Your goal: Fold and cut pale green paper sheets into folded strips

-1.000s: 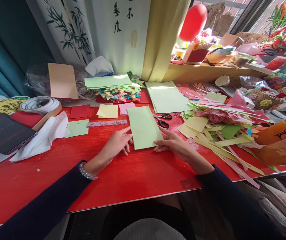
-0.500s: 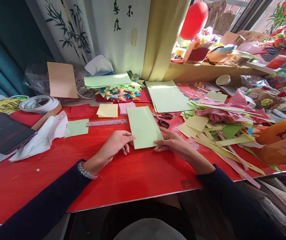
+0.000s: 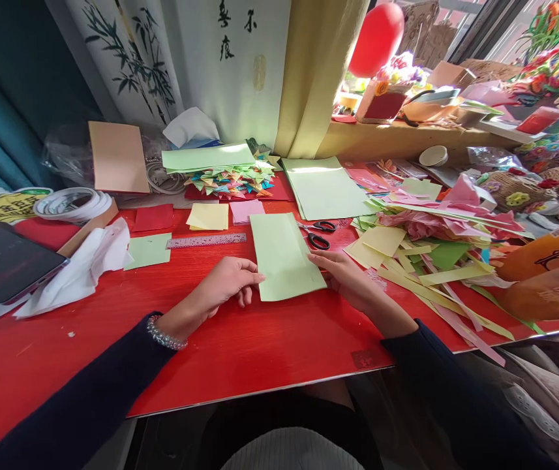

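Observation:
A light green sheet of paper [image 3: 286, 258] lies between my two hands, a little raised at its near edge. My left hand [image 3: 230, 282] pinches its left edge between thumb and fingers. On the opposite side my right hand [image 3: 340, 271] grips the right edge, with the index finger on top and the other fingers partly hidden beneath. Just beyond the sheet's right edge lie black-handled scissors [image 3: 319, 240]. A patterned ruler [image 3: 207, 241] rests to the left, beside a small green paper square [image 3: 148, 250].
Yellow squares [image 3: 208, 217], a pink square [image 3: 246, 211] and red paper [image 3: 154, 217] sit behind the ruler. Farther back are stacked green sheets [image 3: 325, 189] and a heap of folded paper pieces [image 3: 230, 179]. Paper scraps [image 3: 416, 254] cover the right side. White tape rolls [image 3: 72, 205] stand left.
The sheet's near edge has come slightly toward me and swung to the right. My right hand has shifted its hold, its fingers now under the sheet's right edge.

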`<move>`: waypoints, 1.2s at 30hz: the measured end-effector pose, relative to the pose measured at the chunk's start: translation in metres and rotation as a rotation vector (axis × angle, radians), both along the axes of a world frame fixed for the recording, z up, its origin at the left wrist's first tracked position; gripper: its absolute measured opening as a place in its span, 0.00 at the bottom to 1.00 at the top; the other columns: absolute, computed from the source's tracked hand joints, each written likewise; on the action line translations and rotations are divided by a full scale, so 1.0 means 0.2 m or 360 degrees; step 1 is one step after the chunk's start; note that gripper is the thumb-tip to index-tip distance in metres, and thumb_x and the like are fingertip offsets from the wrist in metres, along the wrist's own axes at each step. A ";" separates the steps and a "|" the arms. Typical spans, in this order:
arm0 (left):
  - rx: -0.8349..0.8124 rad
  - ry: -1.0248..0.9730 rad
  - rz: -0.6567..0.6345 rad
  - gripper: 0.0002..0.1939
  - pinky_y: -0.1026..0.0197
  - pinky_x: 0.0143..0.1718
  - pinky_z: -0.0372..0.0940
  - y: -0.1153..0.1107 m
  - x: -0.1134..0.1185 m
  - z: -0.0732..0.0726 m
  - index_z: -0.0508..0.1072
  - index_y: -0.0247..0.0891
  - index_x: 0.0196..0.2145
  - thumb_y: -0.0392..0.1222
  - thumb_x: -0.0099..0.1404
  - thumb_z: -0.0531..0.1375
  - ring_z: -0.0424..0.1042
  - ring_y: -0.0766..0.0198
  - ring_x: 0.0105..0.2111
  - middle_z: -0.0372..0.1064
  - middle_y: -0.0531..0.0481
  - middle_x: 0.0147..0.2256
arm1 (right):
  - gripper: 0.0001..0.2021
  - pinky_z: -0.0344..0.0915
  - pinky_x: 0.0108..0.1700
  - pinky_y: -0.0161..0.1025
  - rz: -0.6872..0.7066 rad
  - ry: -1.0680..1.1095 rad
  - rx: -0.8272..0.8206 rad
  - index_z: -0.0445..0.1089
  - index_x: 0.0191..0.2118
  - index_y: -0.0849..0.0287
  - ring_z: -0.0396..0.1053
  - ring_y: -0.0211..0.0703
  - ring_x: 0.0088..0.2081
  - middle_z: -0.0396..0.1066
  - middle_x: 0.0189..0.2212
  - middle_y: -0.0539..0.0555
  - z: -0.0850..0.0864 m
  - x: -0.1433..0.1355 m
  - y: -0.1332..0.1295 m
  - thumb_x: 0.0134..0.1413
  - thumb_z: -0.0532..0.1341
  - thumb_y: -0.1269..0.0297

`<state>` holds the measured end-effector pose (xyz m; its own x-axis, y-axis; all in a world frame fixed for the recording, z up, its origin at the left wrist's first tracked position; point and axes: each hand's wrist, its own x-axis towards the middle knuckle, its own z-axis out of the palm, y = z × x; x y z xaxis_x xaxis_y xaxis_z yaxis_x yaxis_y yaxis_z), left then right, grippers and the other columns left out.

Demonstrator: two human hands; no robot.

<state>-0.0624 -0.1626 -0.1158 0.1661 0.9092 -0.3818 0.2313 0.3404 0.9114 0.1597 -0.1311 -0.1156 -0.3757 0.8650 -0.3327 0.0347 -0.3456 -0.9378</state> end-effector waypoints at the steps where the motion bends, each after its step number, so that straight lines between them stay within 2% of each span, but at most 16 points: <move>1: -0.0012 0.0000 -0.0041 0.07 0.70 0.13 0.55 0.00 0.00 0.01 0.67 0.36 0.24 0.40 0.56 0.61 0.60 0.72 0.11 0.62 0.56 0.10 | 0.16 0.72 0.33 0.34 0.0005 0.0019 0.0003 0.69 0.47 0.60 0.74 0.42 0.35 0.73 0.41 0.57 0.00 0.00 0.00 0.54 0.59 0.59; 5: -0.0096 0.0046 -0.0191 0.09 0.70 0.14 0.55 -0.03 0.02 0.04 0.66 0.36 0.23 0.42 0.54 0.62 0.60 0.72 0.11 0.63 0.56 0.11 | 0.14 0.70 0.35 0.36 -0.0045 0.0069 0.0065 0.71 0.43 0.61 0.73 0.45 0.38 0.74 0.41 0.58 -0.03 0.00 0.01 0.53 0.60 0.59; 9: -0.0129 0.0086 -0.0376 0.11 0.70 0.15 0.56 -0.03 0.02 0.05 0.66 0.36 0.22 0.44 0.55 0.62 0.61 0.72 0.11 0.65 0.55 0.12 | 0.14 0.68 0.40 0.39 -0.0084 0.0122 0.0227 0.70 0.44 0.59 0.72 0.46 0.40 0.73 0.43 0.56 -0.04 0.00 0.02 0.51 0.61 0.61; 12: -0.0136 0.0097 -0.0484 0.11 0.69 0.14 0.56 -0.03 0.02 0.06 0.66 0.37 0.23 0.44 0.54 0.62 0.62 0.71 0.11 0.65 0.56 0.12 | 0.15 0.68 0.39 0.40 -0.0057 0.0090 0.0224 0.70 0.44 0.59 0.72 0.47 0.40 0.73 0.42 0.56 -0.03 -0.01 0.02 0.50 0.61 0.60; 17: 0.0003 -0.0002 -0.0305 0.11 0.70 0.12 0.50 -0.04 0.04 0.03 0.69 0.36 0.33 0.47 0.56 0.61 0.59 0.72 0.11 0.63 0.57 0.13 | 0.16 0.68 0.38 0.39 0.0011 0.0163 0.0258 0.69 0.45 0.58 0.72 0.44 0.38 0.73 0.42 0.55 -0.01 -0.02 0.00 0.50 0.61 0.61; 20: 0.0133 0.0019 -0.0215 0.12 0.69 0.12 0.45 -0.04 0.03 0.00 0.71 0.36 0.32 0.48 0.57 0.59 0.55 0.73 0.11 0.60 0.58 0.12 | 0.14 0.68 0.38 0.37 0.0011 0.0178 0.0357 0.69 0.45 0.58 0.71 0.42 0.38 0.73 0.42 0.54 0.01 -0.03 0.00 0.52 0.60 0.60; 24: 0.0240 0.0002 -0.0132 0.12 0.68 0.15 0.46 -0.04 0.04 0.00 0.72 0.36 0.34 0.48 0.56 0.60 0.54 0.75 0.13 0.68 0.54 0.23 | 0.13 0.67 0.38 0.36 -0.0086 0.0210 0.0511 0.70 0.44 0.56 0.71 0.40 0.38 0.73 0.41 0.53 0.01 -0.03 0.00 0.54 0.59 0.60; 26: 0.0247 -0.0052 -0.0107 0.13 0.68 0.16 0.48 -0.04 0.05 0.01 0.72 0.36 0.35 0.47 0.55 0.61 0.53 0.75 0.15 0.68 0.53 0.27 | 0.13 0.67 0.38 0.35 -0.0117 0.0198 0.0563 0.70 0.44 0.56 0.71 0.39 0.37 0.73 0.41 0.53 0.01 -0.03 -0.01 0.54 0.58 0.59; 28: 0.0233 -0.0079 -0.0087 0.14 0.67 0.16 0.46 -0.04 0.06 0.02 0.73 0.35 0.34 0.48 0.55 0.62 0.51 0.75 0.15 0.65 0.54 0.23 | 0.13 0.67 0.38 0.35 -0.0117 0.0166 0.0603 0.70 0.44 0.55 0.70 0.39 0.37 0.73 0.41 0.52 0.01 -0.04 0.00 0.53 0.58 0.58; 31: 0.0209 -0.0028 -0.0036 0.14 0.66 0.16 0.42 -0.03 0.04 0.03 0.73 0.34 0.30 0.50 0.55 0.61 0.47 0.74 0.14 0.54 0.59 0.15 | 0.14 0.67 0.40 0.38 -0.0064 0.0107 0.0697 0.69 0.43 0.56 0.71 0.40 0.37 0.73 0.39 0.53 0.03 -0.03 0.06 0.55 0.56 0.55; 34: 0.0258 0.0043 0.0080 0.13 0.66 0.16 0.41 0.00 -0.01 0.04 0.73 0.35 0.29 0.49 0.54 0.63 0.45 0.74 0.14 0.50 0.60 0.15 | 0.16 0.66 0.43 0.42 -0.0207 -0.0266 0.0992 0.68 0.44 0.58 0.71 0.43 0.39 0.73 0.38 0.55 0.04 0.02 0.19 0.56 0.54 0.55; 36: 0.0329 0.0070 0.0146 0.11 0.66 0.16 0.41 0.02 -0.05 0.06 0.73 0.35 0.27 0.48 0.53 0.63 0.45 0.74 0.15 0.52 0.59 0.16 | 0.15 0.63 0.47 0.44 -0.0270 -0.0839 0.1270 0.68 0.46 0.58 0.69 0.46 0.44 0.73 0.41 0.56 0.03 0.07 0.27 0.55 0.56 0.58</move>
